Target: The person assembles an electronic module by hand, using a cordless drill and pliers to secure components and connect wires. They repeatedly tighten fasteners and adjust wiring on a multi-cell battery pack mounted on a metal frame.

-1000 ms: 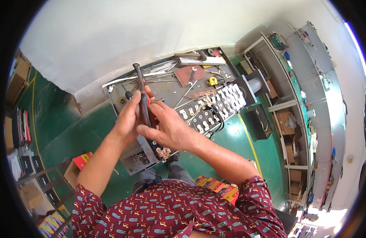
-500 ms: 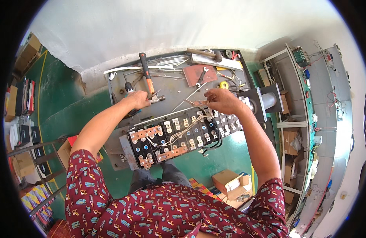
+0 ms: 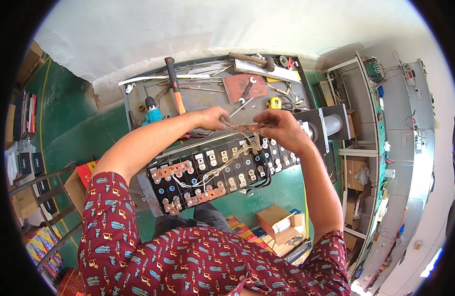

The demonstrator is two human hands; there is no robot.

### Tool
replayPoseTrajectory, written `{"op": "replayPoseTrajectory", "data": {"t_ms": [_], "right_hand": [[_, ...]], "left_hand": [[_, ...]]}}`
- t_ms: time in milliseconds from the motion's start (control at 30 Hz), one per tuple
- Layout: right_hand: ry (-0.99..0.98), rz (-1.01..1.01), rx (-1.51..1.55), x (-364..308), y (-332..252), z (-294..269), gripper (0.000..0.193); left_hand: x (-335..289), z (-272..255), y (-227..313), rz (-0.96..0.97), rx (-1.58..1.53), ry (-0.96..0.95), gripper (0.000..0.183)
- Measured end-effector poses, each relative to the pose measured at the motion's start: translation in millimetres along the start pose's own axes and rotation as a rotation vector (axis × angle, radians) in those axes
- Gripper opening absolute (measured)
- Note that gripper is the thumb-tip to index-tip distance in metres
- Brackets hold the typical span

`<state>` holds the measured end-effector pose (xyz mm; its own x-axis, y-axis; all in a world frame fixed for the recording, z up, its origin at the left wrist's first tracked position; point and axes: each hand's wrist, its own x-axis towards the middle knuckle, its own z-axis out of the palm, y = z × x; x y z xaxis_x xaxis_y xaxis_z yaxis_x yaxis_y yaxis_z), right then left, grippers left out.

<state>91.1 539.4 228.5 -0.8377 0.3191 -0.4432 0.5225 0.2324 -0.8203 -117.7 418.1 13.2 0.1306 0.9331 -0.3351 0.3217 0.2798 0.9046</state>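
My right hand (image 3: 281,129) is closed on a small copper busbar (image 3: 247,128) and holds it above the far edge of the battery pack (image 3: 222,170). Thin white wires (image 3: 255,141) hang from the busbar down to the pack. At the busbar's left end, my left hand (image 3: 215,118) has its fingers pinched on what looks like a thin wire; the fingertips are partly hidden. The pack has black cells with metal terminals, and copper busbars (image 3: 207,195) are bolted on its left part.
Behind the pack, a grey workbench (image 3: 198,101) carries a hammer (image 3: 174,86), a teal power drill (image 3: 151,112), a wrench (image 3: 247,90), a yellow tape measure (image 3: 275,102) and a mallet (image 3: 254,60). A shelf rack (image 3: 358,153) stands at right. An open cardboard box (image 3: 279,222) sits below the pack.
My left hand has moved right, away from the hammer head, to the left end of the busbar. My right hand still holds the busbar. The whole view has shifted slightly.
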Motion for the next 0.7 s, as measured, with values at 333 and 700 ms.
{"op": "replayPoseTrajectory", "data": {"t_ms": [333, 700], "right_hand": [[0.096, 0.027, 0.078, -6.5, 19.0, -6.8, 0.031], [0.112, 0.0, 0.072, 0.1, 28.9, -4.9, 0.03]], "left_hand": [[-25.0, -24.4, 2.5, -0.013, -0.217, 0.289, 0.023], [-59.5, -34.7, 41.3, 0.084, -0.481, 0.47, 0.017]]}}
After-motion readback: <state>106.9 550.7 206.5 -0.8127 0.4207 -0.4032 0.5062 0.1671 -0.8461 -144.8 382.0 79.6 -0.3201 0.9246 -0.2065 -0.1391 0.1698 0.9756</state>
